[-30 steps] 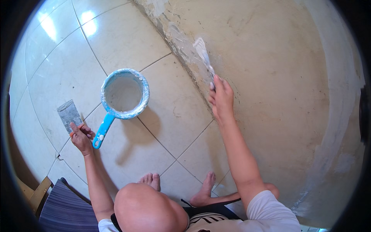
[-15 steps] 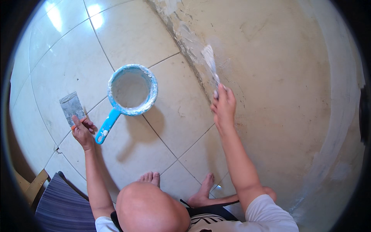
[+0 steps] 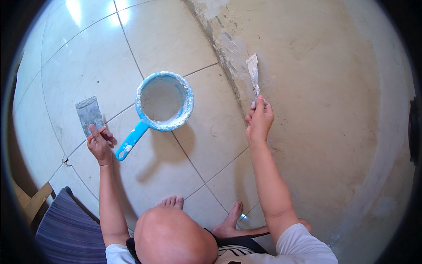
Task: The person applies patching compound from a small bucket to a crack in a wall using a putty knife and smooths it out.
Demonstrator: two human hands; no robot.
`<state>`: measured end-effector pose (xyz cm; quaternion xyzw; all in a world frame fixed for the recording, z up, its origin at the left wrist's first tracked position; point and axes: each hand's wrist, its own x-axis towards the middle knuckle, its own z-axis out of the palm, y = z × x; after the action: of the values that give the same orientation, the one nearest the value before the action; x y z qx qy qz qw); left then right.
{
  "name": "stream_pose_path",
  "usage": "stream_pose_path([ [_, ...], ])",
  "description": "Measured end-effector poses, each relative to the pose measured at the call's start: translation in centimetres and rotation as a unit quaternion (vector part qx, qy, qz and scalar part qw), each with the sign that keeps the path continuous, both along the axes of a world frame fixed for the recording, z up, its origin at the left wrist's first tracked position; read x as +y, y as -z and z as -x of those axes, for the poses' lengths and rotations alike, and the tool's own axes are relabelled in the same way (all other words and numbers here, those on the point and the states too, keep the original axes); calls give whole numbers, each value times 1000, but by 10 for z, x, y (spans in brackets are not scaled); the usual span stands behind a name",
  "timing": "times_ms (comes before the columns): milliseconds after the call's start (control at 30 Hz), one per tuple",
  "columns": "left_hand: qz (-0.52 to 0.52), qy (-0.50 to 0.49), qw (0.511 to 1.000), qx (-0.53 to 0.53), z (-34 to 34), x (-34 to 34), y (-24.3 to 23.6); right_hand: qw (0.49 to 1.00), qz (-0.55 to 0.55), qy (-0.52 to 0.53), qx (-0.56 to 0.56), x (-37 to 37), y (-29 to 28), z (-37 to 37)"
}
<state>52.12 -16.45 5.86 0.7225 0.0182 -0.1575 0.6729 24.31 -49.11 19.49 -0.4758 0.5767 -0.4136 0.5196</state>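
Note:
My right hand [image 3: 260, 119] is closed round the handle of a putty knife [image 3: 253, 70], its blade coated with white paste. The blade is in front of the plastered wall [image 3: 316, 105], near its lower edge; whether it touches cannot be told. My left hand [image 3: 101, 143] grips a wide flat scraper [image 3: 90, 115] with a grey, smeared blade and an orange part at the fingers. Between the hands stands a blue dipper [image 3: 165, 78] with a long handle, white paste crusted on its rim and pale grey-white material inside. Its handle points toward my left hand.
Pale floor tiles [image 3: 211, 108] with dark joints lie under the dipper. A rough, patched strip [image 3: 228, 53] runs along where tiles meet the wall. At the lower left are a dark striped cushion-like thing [image 3: 70, 229] and a wooden piece [image 3: 37, 200]. My bare feet [image 3: 228, 222] are close by.
The view has shifted, so the dipper and floor appear farther right. The putty knife has tilted slightly, its blade now turned more upright. Both hands keep hold of their tools.

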Motion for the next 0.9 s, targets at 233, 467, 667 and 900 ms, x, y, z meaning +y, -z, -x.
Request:
stream_pose_path([
  [233,-6,-8,1000,3,2,-5,3,996,-29,-84,-1,-55,2,-63],
  [467,0,-15,1000,11,3,-4,-9,1000,12,-4,26,-5,-4,-32],
  [667,11,-21,1000,16,6,-7,-3,991,58,-105,65,-63,-8,-88],
  [900,14,-23,999,21,5,-4,-5,996,57,-33,56,-75,-19,-78],
])
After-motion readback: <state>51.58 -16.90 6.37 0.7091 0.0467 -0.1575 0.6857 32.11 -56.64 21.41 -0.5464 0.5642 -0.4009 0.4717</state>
